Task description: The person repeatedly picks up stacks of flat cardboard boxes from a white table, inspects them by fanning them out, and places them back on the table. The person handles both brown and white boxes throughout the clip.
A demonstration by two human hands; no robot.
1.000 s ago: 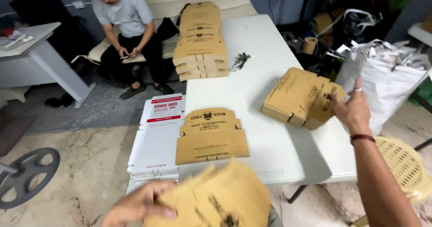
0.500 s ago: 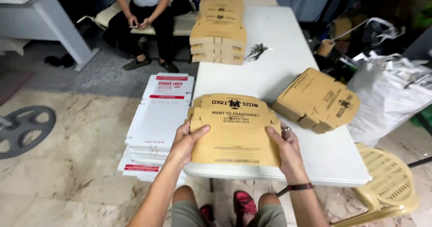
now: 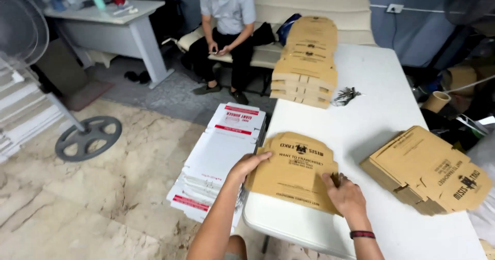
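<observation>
A flat brown cardboard box blank (image 3: 294, 170) lies on the near left part of the white table (image 3: 371, 121), on top of other flat blanks. My left hand (image 3: 246, 165) holds its left edge, fingers over the top. My right hand (image 3: 346, 195), with a dark band at the wrist, grips its right edge near the lower corner. Both forearms reach in from the bottom of the view.
A pile of folded brown boxes (image 3: 428, 170) sits at the table's right. A tall stack of brown blanks (image 3: 307, 61) stands at the far end beside a bunch of keys (image 3: 346, 96). White flat boxes (image 3: 219, 157) are stacked on the floor left. A person (image 3: 227, 28) sits on a bench. A fan base (image 3: 87, 137) stands left.
The view has swung left and down. The blank, held up in both hands before, now rests on the table stack. My hands stay on its two side edges.
</observation>
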